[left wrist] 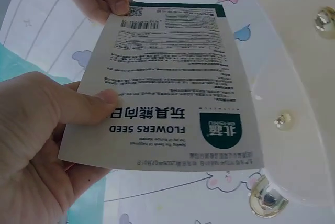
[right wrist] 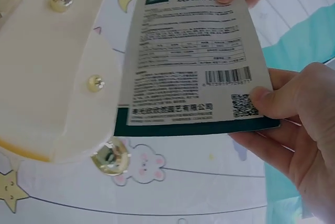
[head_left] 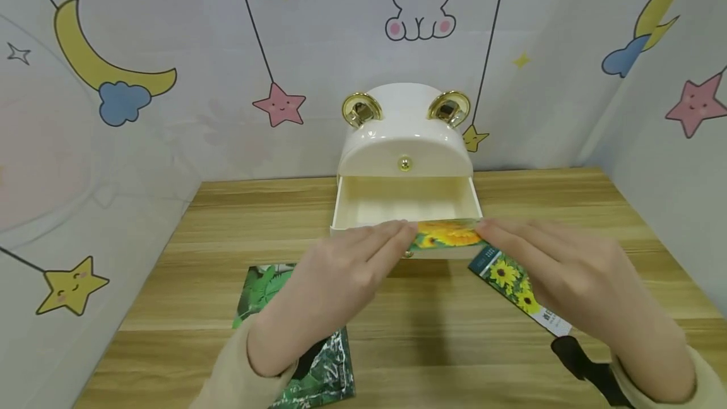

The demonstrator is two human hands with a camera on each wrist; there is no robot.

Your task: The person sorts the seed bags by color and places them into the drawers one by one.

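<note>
My left hand (head_left: 335, 276) and right hand (head_left: 573, 273) pinch a flower seed packet (head_left: 449, 234) by its two ends, thumbs on the printed back. Its yellow-flower front shows edge-on in the head view; text, a barcode and a green band (right wrist: 193, 127) show in the wrist views. Behind it stands a white drawer box (head_left: 406, 125) with gold ear-like rings, its lower drawer (head_left: 406, 207) pulled out. The packet overlaps the drawer's front in the head view. No contents show in the visible part of the drawer.
A second yellow-flower packet (head_left: 505, 279) lies on the wooden table (head_left: 267, 207), partly under my right hand. A black-handled tool (head_left: 585, 365) is near my right sleeve. Dark green leafy packets (head_left: 335, 371) lie beneath my left forearm. Printed cloth (head_left: 318, 36) walls the table's back and sides.
</note>
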